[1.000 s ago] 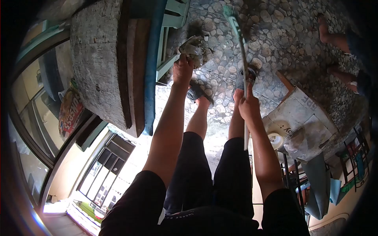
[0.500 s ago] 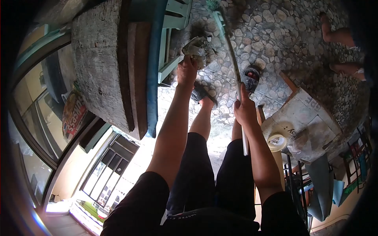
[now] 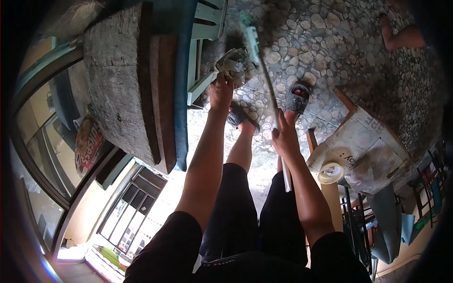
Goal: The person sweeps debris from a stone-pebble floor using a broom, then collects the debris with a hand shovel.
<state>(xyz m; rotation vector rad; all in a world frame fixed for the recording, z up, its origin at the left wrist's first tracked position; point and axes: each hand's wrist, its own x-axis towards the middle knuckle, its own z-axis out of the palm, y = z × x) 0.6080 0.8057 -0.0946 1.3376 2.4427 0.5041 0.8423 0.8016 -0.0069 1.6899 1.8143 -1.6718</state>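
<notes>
My left hand (image 3: 222, 92) is closed on the near edge of a crumpled, partly clear plastic bag (image 3: 234, 66), dark and dirty-looking, held over the stone floor beside a pale green bench. What lies inside the bag is hard to make out. My right hand (image 3: 286, 137) wraps round the pale handle of a long-handled brush (image 3: 267, 80). Its teal head with green bristles points away from me at the top of the view, just right of the bag. The handle's lower end reaches down past my right wrist. Both my feet, in dark slippers (image 3: 297, 98), stand on the floor.
Pebbled stone paving (image 3: 321, 52) covers the ground. A weathered wooden board (image 3: 120, 80) and the green bench (image 3: 206, 30) stand at left. A worn white tabletop (image 3: 363, 137) at right bears a cream round lid or bowl (image 3: 331, 173). Another person's leg (image 3: 401, 40) shows at upper right.
The brush and my right hand have shifted left, bringing the brush head nearer the bag. My left hand has moved slightly down and left. The other person's legs have shifted at upper right.
</notes>
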